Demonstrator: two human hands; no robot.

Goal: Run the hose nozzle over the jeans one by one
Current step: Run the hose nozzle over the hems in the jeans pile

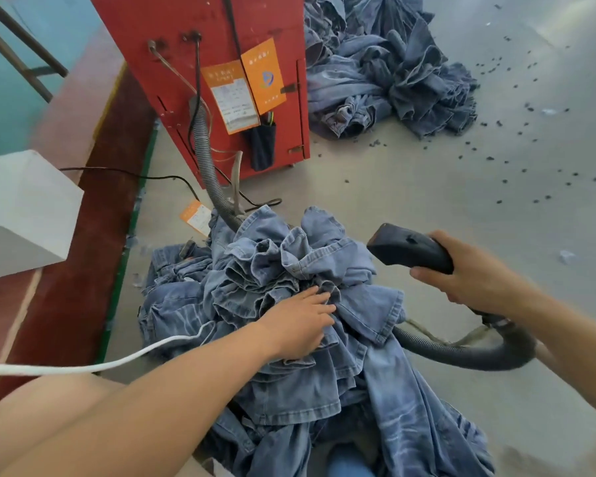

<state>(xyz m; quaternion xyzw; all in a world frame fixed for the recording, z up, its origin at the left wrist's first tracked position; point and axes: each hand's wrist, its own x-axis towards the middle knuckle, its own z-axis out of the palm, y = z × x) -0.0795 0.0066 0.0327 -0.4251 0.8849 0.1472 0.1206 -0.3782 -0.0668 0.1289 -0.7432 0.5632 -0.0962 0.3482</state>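
A heap of light-blue jeans (pixel 283 270) lies on the grey floor in front of me. My left hand (pixel 301 320) rests on top of the heap, its fingers touching the bunched denim. My right hand (pixel 468 271) grips the black hose nozzle (pixel 406 247), held in the air just right of the heap with its flat mouth pointing left. A grey ribbed hose (pixel 461 352) curves from the nozzle down under the jeans and comes out behind them toward the red machine.
A red machine cabinet (pixel 221 46) with orange tags stands behind the heap, the hose (pixel 203 149) leading up its side. A second pile of jeans (pixel 393 70) lies far right. A white box (pixel 21 208) sits left. Dark scraps dot the floor (pixel 530 166). A white cord (pixel 83 366) crosses my left arm.
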